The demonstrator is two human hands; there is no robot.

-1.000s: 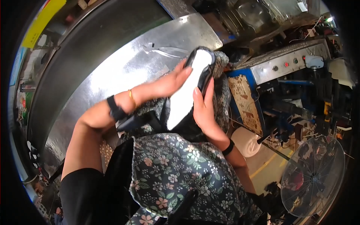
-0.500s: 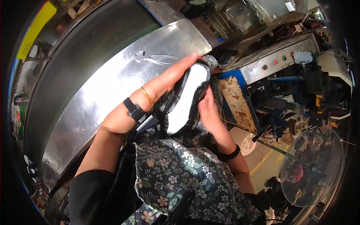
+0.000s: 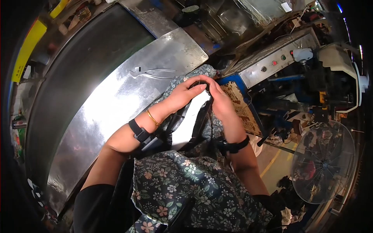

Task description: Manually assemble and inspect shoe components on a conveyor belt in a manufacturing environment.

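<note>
Between my two hands is a black shoe upper (image 3: 199, 134) with its white insole (image 3: 187, 122) facing up. The narrower toe part points away from me and the other end rests near my lap. My left hand (image 3: 184, 93) is closed round the toe from the left, its thumb lying on the insole's tip. From the right, my right hand (image 3: 224, 104) wraps the same end, fingers curved over the black edge. Both sets of fingertips meet at the far tip, and some are hidden there. On the metal plate beyond lies a pair of pincers (image 3: 157, 73).
A shiny metal plate (image 3: 116, 97) borders a dark conveyor belt (image 3: 97, 42) at left. To the right stand a machine with a button panel (image 3: 272, 64) and a round caged fan (image 3: 324, 165). Floral cloth (image 3: 182, 178) covers my lap and arm area.
My right hand has slid up from the shoe's side to the toe, and my left has shifted onto the toe's tip. The shoe upper sits slightly lower in view.
</note>
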